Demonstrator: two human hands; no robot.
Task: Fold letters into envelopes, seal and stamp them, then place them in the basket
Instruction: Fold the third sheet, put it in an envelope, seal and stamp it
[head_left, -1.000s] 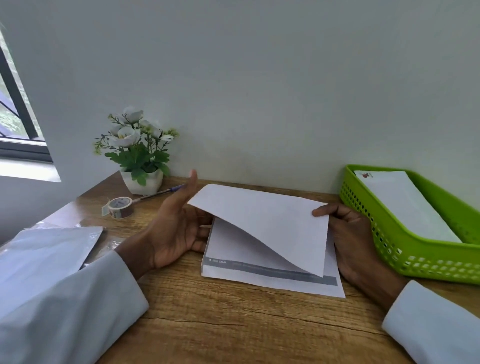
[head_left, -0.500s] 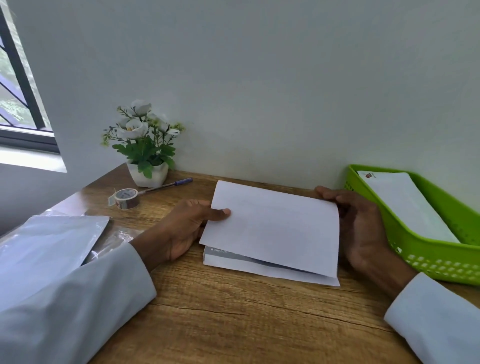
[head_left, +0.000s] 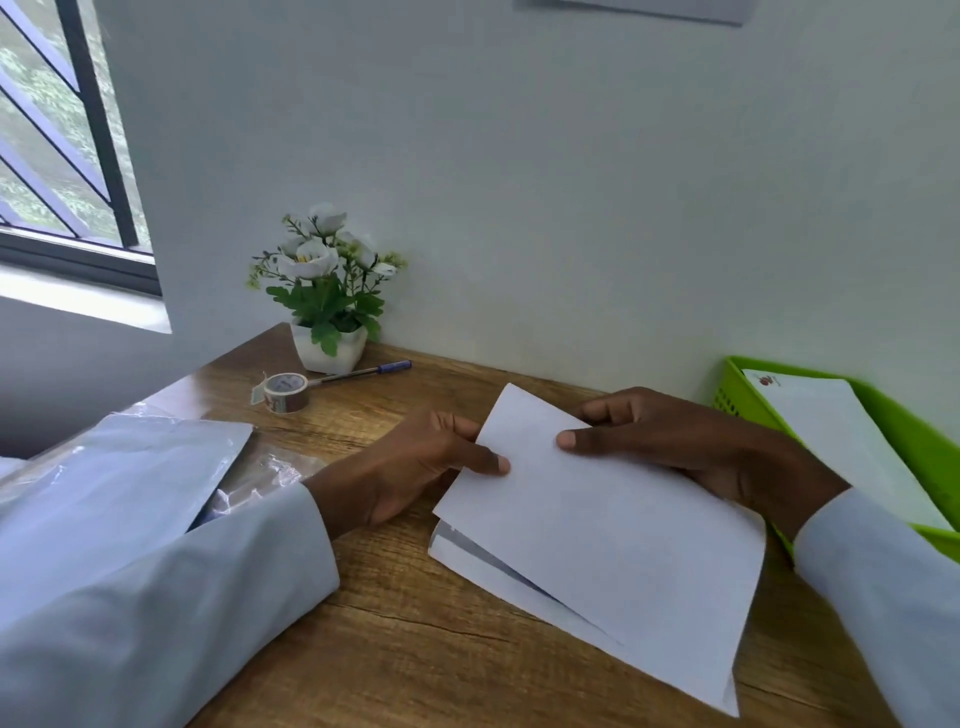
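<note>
The letter (head_left: 597, 525) lies folded over on the desk (head_left: 405, 639), toward its right side, the far end lifted off the wood by both hands and the near corner resting close to the front edge. The left hand (head_left: 415, 467) pinches the letter's far left edge, thumb on top and fingers beneath; the right hand (head_left: 675, 436) pinches the far edge beside it, thumb pressed on the upper layer and the other fingers curled behind. The fold looks loose: along the left edge the lower layer sticks out past the upper one and a dark printed strip shows in the gap, so the edges do not meet. If the crease is pressed now, it would likely set crooked, and a skewed letter may jam or buckle going into an envelope. Both grips sit at one end, so the free near end could slide or fan open as the paper is shifted. The basket (head_left: 737, 395) stands at the desk's right edge, just beside the right wrist, already holding an envelope (head_left: 841, 441); a wide sweep of that arm could knock it. The tape (head_left: 283, 389) and pen (head_left: 363, 370) lie well clear near the back left.
</note>
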